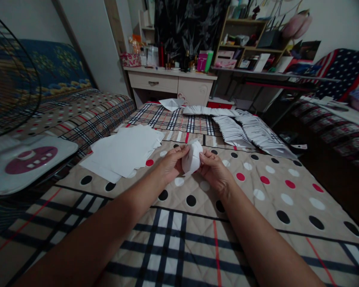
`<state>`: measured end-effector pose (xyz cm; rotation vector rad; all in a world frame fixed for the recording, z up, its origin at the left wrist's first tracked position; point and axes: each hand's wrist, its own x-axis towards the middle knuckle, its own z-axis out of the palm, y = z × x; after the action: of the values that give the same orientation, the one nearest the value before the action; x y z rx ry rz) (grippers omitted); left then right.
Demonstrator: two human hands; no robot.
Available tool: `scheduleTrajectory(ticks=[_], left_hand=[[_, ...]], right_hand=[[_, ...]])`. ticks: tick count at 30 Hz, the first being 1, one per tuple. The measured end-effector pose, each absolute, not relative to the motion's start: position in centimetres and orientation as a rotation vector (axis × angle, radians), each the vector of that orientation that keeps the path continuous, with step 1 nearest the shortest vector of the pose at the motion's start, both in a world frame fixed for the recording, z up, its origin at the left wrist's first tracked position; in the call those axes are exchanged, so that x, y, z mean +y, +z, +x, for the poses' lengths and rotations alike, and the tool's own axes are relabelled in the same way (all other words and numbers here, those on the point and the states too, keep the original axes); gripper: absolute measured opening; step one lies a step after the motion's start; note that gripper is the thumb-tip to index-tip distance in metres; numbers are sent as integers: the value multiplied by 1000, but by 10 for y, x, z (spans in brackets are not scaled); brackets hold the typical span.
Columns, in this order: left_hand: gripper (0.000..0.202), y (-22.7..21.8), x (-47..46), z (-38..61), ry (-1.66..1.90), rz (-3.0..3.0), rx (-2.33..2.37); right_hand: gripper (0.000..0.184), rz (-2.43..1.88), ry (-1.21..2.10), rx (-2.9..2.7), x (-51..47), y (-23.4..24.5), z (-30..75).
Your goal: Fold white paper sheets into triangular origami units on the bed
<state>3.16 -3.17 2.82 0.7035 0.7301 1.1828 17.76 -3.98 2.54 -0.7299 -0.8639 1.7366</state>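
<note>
Both of my hands meet over the middle of the bed and pinch one curled sheet of white paper point(192, 158). My left hand point(172, 163) grips its left side with thumb and fingers closed. My right hand point(214, 170) grips its right edge, fingers closed too. The sheet is bent into a rounded fold between them. A loose pile of flat white sheets point(124, 150) lies just left of my left hand. Long overlapping rows of folded white paper pieces point(251, 132) stretch away to the right and back.
The bed's quilt point(257, 191) is plaid and polka-dotted. A standing fan point(14, 119) is close on the left. A white drawer cabinet point(170, 85) with bottles, and a shelf and desk point(257, 52), stand behind the bed. A second bed point(332, 131) lies at right.
</note>
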Motion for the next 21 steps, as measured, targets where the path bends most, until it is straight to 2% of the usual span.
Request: scheduleTrajectory(ticks=[6, 13, 19, 21], left_hand=[[38, 31, -34, 29, 1108, 595, 633], [71, 24, -39, 31, 1097, 744, 480], [56, 15, -35, 32, 1168, 756, 621], [55, 17, -33, 30, 1202, 759, 664]], right_hand=[[23, -664, 1670, -557, -37, 22, 171], [20, -576, 1543, -508, -36, 22, 174], [25, -551, 1596, -457, -37, 22, 174], [21, -537, 1643, -436, -37, 22, 176]])
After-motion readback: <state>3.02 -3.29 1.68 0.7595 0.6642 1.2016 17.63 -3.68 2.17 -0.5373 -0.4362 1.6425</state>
